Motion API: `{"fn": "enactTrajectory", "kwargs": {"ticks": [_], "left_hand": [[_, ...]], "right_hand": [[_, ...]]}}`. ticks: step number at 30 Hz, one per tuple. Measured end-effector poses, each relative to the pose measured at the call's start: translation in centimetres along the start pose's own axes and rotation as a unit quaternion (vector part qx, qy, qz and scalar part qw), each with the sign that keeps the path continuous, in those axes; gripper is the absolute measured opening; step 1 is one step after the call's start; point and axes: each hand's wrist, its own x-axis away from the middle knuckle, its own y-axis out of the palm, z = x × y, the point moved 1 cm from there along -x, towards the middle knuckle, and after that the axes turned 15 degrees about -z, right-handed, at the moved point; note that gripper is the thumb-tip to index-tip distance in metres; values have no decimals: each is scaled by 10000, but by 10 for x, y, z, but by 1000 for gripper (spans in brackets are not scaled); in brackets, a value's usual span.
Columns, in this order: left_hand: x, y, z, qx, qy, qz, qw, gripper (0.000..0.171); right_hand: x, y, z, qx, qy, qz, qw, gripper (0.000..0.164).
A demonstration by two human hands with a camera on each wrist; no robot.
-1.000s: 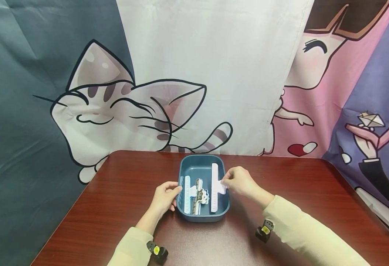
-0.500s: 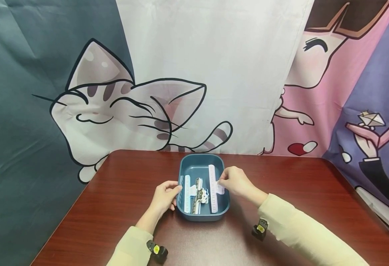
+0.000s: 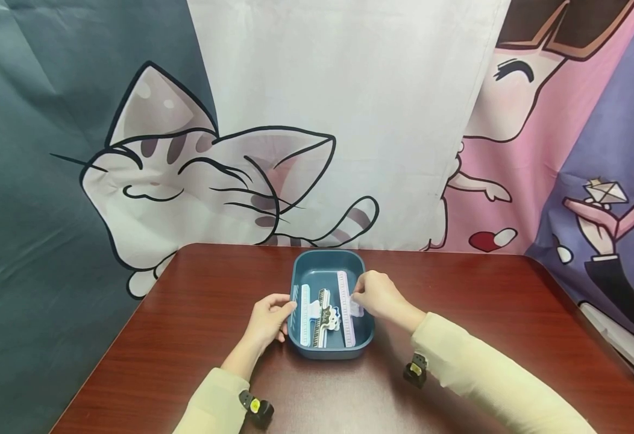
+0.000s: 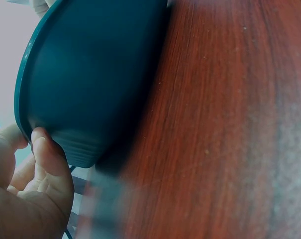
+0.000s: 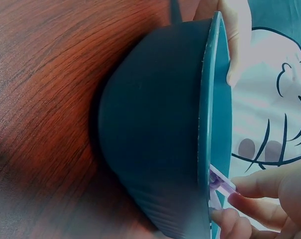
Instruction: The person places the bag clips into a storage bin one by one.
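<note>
A dark blue-grey plastic basin [image 3: 330,354] sits on the table. My left hand [image 3: 265,319] pinches its left rim, thumb and fingers on either side in the left wrist view. My right hand [image 3: 383,298] pinches the tab of a pale pink long clip [image 3: 345,319] inside the right side of the basin. In the right wrist view the clip's tab [image 5: 222,181] shows just over the rim between thumb and finger. Lying left of it in the basin are a pale blue long clip [image 3: 305,313] and a black-and-white patterned clip [image 3: 322,328] with a cartoon-shaped handle.
The brown wooden table [image 3: 187,361] runs under both arms. Behind its far edge hangs a cloth backdrop [image 3: 398,120] printed with a cat and figures. A camera is strapped at each sleeve.
My right hand has moved left and a little down, bringing the pink clip away from the basin's right wall toward the other clips. The left hand has stayed at the rim.
</note>
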Motion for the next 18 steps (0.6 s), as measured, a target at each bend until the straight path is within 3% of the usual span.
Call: {"fn": "enactTrajectory", "kwargs": {"ticks": [18], "left_hand": [[-1, 0, -2, -25, 22, 26, 10000, 31]], "right_hand": [[-11, 5, -9, 590, 118, -142, 9981, 8]]}}
